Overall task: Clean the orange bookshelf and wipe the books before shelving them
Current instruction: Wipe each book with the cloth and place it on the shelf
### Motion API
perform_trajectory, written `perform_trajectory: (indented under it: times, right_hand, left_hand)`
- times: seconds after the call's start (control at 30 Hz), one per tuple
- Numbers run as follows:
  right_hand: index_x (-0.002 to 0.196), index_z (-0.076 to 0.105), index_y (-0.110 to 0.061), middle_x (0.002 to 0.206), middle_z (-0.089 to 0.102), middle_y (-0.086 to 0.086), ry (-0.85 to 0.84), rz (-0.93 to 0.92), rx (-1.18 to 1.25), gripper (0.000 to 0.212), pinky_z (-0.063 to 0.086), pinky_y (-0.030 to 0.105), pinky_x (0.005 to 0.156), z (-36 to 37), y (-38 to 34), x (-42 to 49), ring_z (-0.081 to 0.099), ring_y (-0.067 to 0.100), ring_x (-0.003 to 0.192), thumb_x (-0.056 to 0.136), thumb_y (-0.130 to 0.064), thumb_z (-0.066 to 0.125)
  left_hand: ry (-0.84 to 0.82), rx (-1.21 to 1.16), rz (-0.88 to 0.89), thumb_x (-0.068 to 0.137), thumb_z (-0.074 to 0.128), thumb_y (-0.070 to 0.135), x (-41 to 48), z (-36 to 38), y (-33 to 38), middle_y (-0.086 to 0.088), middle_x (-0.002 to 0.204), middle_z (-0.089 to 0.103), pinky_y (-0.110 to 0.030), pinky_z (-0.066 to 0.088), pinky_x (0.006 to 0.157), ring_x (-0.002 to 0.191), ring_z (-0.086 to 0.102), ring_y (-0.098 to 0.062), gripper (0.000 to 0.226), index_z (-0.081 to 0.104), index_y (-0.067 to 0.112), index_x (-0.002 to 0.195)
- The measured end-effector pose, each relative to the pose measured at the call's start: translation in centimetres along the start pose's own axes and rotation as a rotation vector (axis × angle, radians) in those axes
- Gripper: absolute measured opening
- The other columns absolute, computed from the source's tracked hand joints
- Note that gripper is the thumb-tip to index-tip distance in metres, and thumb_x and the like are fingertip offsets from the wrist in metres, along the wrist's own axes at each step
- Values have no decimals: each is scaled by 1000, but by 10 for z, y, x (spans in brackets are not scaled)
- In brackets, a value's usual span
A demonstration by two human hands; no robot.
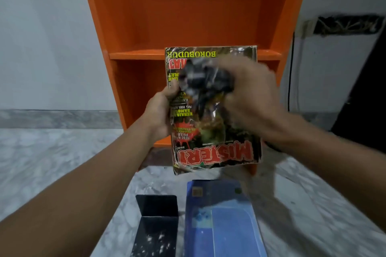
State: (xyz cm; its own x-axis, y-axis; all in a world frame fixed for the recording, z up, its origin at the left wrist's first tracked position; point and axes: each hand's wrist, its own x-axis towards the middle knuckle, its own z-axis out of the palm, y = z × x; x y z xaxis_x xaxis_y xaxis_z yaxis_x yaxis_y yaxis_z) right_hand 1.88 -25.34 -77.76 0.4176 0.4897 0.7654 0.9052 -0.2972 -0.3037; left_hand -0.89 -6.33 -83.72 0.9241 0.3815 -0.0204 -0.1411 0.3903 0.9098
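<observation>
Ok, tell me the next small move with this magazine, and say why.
Probably draw the dark cloth down the magazine cover toward the red title. The right hand holds the cloth on the upper half only, while the left hand grips the magazine's left edge; the lower half lies bare of the cloth. The orange bookshelf behind can wait.

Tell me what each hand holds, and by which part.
Left hand grips the magazine by its left edge. Right hand holds a bunched dark cloth against the cover; the grip is blurred.

Arms outstretched; left hand (pixel 160 108) grips magazine (pixel 213 152); right hand (pixel 250 92) clutches dark cloth (pixel 200 79).
</observation>
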Motion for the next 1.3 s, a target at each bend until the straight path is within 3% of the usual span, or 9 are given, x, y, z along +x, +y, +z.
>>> perform_trajectory:
  times: [0.13, 0.27, 0.37, 0.6, 0.73, 0.9, 1.07, 1.2, 1.3]
  right_hand:
    - [143, 45, -24, 156, 32, 12, -192, 40, -296, 70, 27, 52, 114, 35, 15, -10, 31, 37, 141, 81, 4, 60]
    - [120, 68, -24, 134, 59, 16, -465, -330, -440, 52, 53, 53, 87, 65, 25, -121, 60, 44, 114, 74, -9, 52]
    - [115, 65, -29, 129, 59, -1, -975, -73, -304, 43, 51, 42, 84, 67, 29, -157, 58, 32, 114, 79, -8, 56]
    - [112, 67, -16, 106, 71, 2, -1351, 413, 207, 35, 58, 35, 77, 63, 50, -133, 66, 23, 93, 79, -16, 77]
    - [120, 62, -8, 118, 65, 13, -1492, 349, 64, 51, 52, 44, 87, 89, 64, -165, 60, 35, 102, 77, -26, 82]
    - [138, 38, -12, 136, 50, 15, -1424, 359, -115, 81, 45, 41, 90, 100, 77, -183, 51, 36, 117, 76, -39, 82]
    - [154, 6, -20, 143, 41, 1, -1021, 818, 367, 127, 50, 34, 94, 77, 62, -159, 49, 23, 124, 59, -57, 83]
    - [143, 34, -8, 113, 60, 1, -489, 1147, 971, 93, 52, 46, 96, 63, 53, -126, 61, 20, 104, 70, -42, 81]
    - [109, 63, -19, 106, 72, 1, -101, 1233, 1186, 29, 49, 49, 95, 60, 53, -102, 62, 21, 98, 83, -29, 72]
  left_hand:
    - [-49, 16, 35, 100, 42, 49, 1, 12, 0, -14, 123, 67, -48, 57, 82, 107, 68, -35, 49, 56, 18, 135]
    - [49, 5, 40, 98, 47, 50, 3, 8, -1, -10, 122, 69, -56, 56, 83, 104, 69, -35, 44, 57, 24, 132]
    - [114, 23, 67, 91, 56, 54, 8, -1, -6, -6, 133, 62, -63, 48, 92, 118, 61, -37, 46, 56, 33, 131]
    - [168, 61, 93, 100, 47, 47, 11, 3, -13, -2, 122, 68, -55, 54, 87, 108, 67, -30, 32, 60, 34, 126]
    - [191, 71, 95, 99, 48, 48, 12, 6, -16, -3, 123, 67, -56, 53, 90, 109, 66, -31, 33, 61, 32, 125]
    - [259, 75, 101, 97, 51, 50, 13, 6, -18, -5, 124, 67, -56, 51, 92, 112, 64, -32, 40, 60, 28, 129]
    - [339, 33, 131, 99, 50, 47, 11, 2, -17, -3, 113, 72, -53, 53, 89, 105, 68, -29, 35, 64, 26, 122]
    - [383, -23, 123, 96, 53, 49, 13, -4, -17, -5, 113, 73, -56, 53, 88, 102, 70, -31, 38, 64, 24, 123]
    - [395, -124, 88, 92, 57, 52, 12, -4, -18, -9, 116, 71, -60, 54, 84, 100, 70, -35, 47, 61, 20, 125]
